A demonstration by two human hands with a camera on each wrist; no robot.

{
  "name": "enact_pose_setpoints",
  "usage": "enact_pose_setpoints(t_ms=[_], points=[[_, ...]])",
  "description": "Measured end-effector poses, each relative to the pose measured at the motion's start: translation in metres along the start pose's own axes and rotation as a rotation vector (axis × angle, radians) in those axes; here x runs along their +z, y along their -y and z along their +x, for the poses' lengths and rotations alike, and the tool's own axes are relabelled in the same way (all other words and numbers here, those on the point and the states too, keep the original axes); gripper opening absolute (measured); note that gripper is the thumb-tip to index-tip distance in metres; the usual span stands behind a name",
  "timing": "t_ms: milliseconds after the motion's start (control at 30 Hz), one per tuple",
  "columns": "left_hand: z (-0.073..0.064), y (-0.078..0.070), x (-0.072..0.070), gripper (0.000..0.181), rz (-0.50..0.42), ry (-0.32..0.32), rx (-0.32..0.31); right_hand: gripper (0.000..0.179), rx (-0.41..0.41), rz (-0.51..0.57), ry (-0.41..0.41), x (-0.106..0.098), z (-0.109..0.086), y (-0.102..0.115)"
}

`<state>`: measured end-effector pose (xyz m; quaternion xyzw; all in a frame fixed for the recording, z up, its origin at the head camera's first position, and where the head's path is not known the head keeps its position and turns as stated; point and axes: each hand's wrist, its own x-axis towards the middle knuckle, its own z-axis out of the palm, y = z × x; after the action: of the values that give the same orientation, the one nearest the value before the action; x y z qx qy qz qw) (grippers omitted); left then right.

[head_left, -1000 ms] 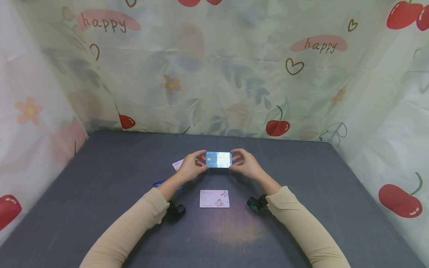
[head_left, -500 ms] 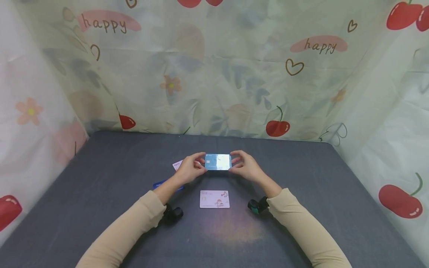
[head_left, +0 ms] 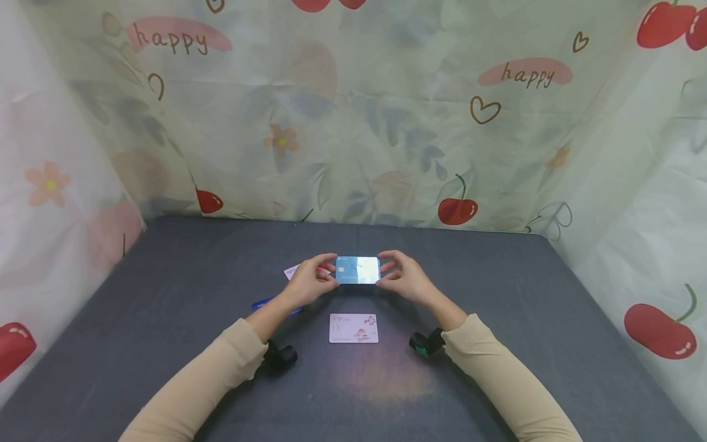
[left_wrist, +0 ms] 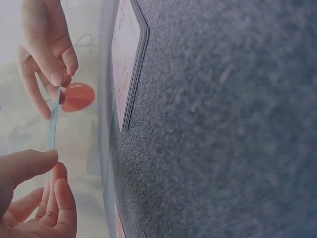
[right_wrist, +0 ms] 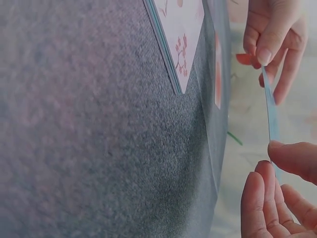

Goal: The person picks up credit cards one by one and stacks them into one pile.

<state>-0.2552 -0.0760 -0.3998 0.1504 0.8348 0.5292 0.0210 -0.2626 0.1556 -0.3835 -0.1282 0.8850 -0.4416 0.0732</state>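
Nearest the person's body, two beige sleeves [head_left: 193,380] reach forward over the dark table [head_left: 497,380], a small black device [head_left: 283,356] showing at the left wrist and another [head_left: 421,344] at the right. Between the forearms lies a pink card [head_left: 353,329] with flower-like prints; "VIP" can be read at its upper left, while the smaller print beside it is too faint. The wrist views show layered edges beneath it, so it tops a neat stack of cards. To its left, partly covered by the left forearm, lies a dark blue card [head_left: 262,302] with no legible writing. Beyond the stack, the left hand [head_left: 310,277] and the right hand [head_left: 407,276] are apart, each pinching one short edge of a light-blue card [head_left: 347,270] between thumb and fingers, above the table. That card carries a chip and a tiny mark at its upper left, too small to read; glare whitens its right half. The step in hand appears to be holding this card steady with both hands; the next move probably calls for an even pinch, since uneven pressure could bow or tilt it. Behind the left hand, a pale pink card [head_left: 291,271] is half hidden, its lettering unreadable. Farthest back, a curtain [head_left: 359,92] prints "happy" twice among hearts and cherries.
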Motion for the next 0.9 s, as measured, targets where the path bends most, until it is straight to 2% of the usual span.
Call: enact_pose_setpoints(t_ms=[200, 500, 667, 900], points=[[-0.004, 0.001, -0.001, 0.059, 0.001, 0.008, -0.008, 0.056, -0.002, 0.012, 0.014, 0.001, -0.004, 0.002], [-0.011, 0.002, -0.003, 0.057, -0.011, 0.021, 0.048, 0.056, -0.039, 0.015, 0.03, 0.002, -0.009, 0.002], [-0.014, 0.002, -0.004, 0.055, -0.013, 0.02, 0.047, 0.056, -0.056, 0.019, 0.031, 0.003, -0.012, 0.002], [-0.019, 0.0, -0.005, 0.053, 0.028, 0.021, 0.06, 0.055, -0.073, 0.013, 0.03, 0.005, -0.018, 0.001]])
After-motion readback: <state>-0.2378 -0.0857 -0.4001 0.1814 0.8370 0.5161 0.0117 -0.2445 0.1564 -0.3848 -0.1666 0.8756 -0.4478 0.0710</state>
